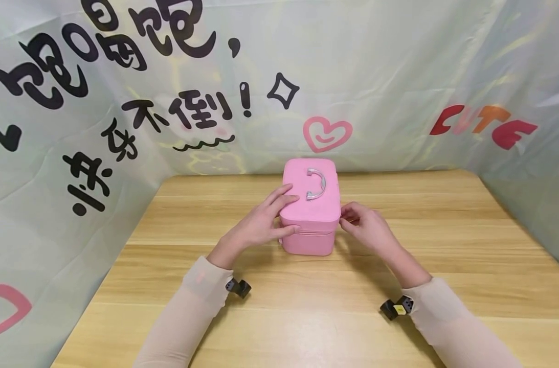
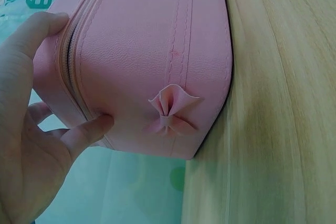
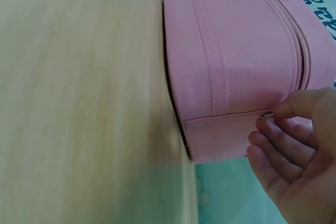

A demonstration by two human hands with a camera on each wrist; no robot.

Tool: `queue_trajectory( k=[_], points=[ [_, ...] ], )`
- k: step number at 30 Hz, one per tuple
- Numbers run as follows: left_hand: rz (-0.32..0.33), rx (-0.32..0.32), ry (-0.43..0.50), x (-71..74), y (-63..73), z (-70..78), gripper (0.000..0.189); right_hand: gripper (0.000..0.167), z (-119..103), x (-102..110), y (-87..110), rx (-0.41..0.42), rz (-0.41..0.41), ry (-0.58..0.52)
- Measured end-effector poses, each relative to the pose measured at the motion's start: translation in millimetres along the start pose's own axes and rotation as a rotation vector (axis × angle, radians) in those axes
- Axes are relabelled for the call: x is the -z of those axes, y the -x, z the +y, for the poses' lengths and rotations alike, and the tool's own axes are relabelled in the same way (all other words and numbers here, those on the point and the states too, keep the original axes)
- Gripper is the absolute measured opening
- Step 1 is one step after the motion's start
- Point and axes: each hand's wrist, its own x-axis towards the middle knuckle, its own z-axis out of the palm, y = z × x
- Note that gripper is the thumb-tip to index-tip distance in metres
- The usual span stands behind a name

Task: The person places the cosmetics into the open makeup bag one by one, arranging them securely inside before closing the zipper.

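A pink zip-up case (image 1: 311,243) with a silver handle (image 1: 322,184) on its lid stands upright on the table, lid down. My left hand (image 1: 265,220) rests over its left side, with fingers spread on the lid and the thumb on the front near the seam. In the left wrist view, one fingertip presses the side below the zipper (image 2: 71,59), and a pink bow (image 2: 168,111) decorates that side. At the case's right side, my right hand (image 1: 366,225) pinches a small silver zipper pull (image 3: 266,115) between thumb and forefinger. Its other fingers are loosely bent.
The case stands on a light wood-grain table (image 1: 279,317), towards its back edge. Printed fabric (image 1: 389,76) with lettering and hearts hangs behind and at both sides. Small black cameras, one of them the left wrist camera (image 1: 239,288), sit on both wrists.
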Motion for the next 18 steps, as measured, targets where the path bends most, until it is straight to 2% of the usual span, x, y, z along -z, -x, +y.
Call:
queue_trajectory(
  k=[4, 11, 18],
  points=[
    [-0.002, 0.005, -0.021, 0.3, 0.1, 1.8, 0.069, 0.010, 1, 0, 1.0, -0.010, 0.002, 0.024],
    [0.025, -0.038, -0.118, -1.9, -1.2, 0.9, 0.076, 0.007, 0, 8, 2.0, 0.008, -0.049, 0.069],
    [0.015, -0.034, -0.095, -2.4, -0.9, -0.3, 0.079, 0.011, -2, 14, 1.4, 0.061, -0.022, 0.115]
  ],
)
